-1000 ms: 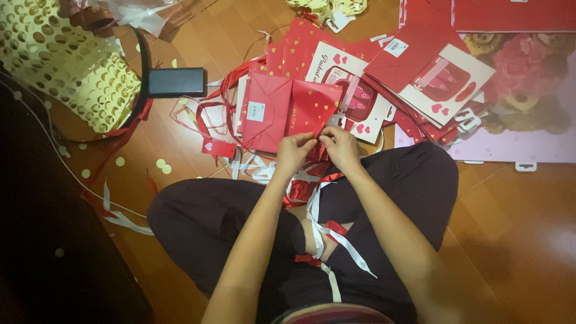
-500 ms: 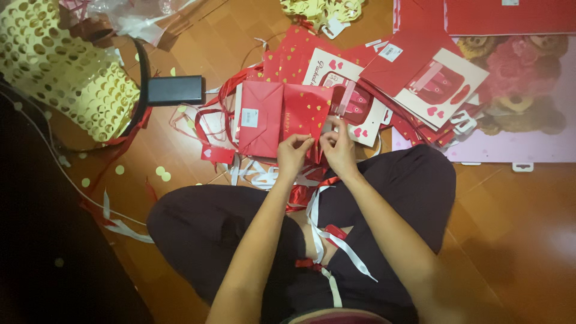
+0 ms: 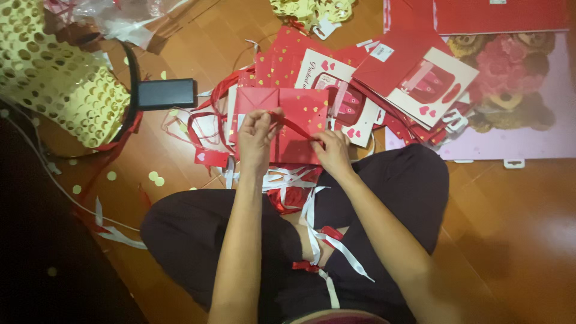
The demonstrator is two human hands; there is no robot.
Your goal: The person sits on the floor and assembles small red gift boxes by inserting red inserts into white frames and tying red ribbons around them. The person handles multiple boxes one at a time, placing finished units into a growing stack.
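I sit cross-legged on a wooden floor. My left hand (image 3: 257,135) and my right hand (image 3: 332,153) pinch the two ends of a red ribbon (image 3: 295,127), stretched taut between them. Under the ribbon lies a folded red gift bag (image 3: 300,108) with small gold hearts. The hands are about a hand's width apart. White and red ribbons (image 3: 318,237) trail over my lap.
More red bags and heart-printed cards (image 3: 414,81) are piled ahead. A black box (image 3: 166,93) lies left of them, beside a gold perforated sheet (image 3: 54,84). A pink mat with bears (image 3: 516,114) lies to the right. Gold confetti dots (image 3: 155,177) dot the floor.
My hands, which were close together over the bag, have drawn apart, the left hand moving left and up, pulling the red ribbon taut.
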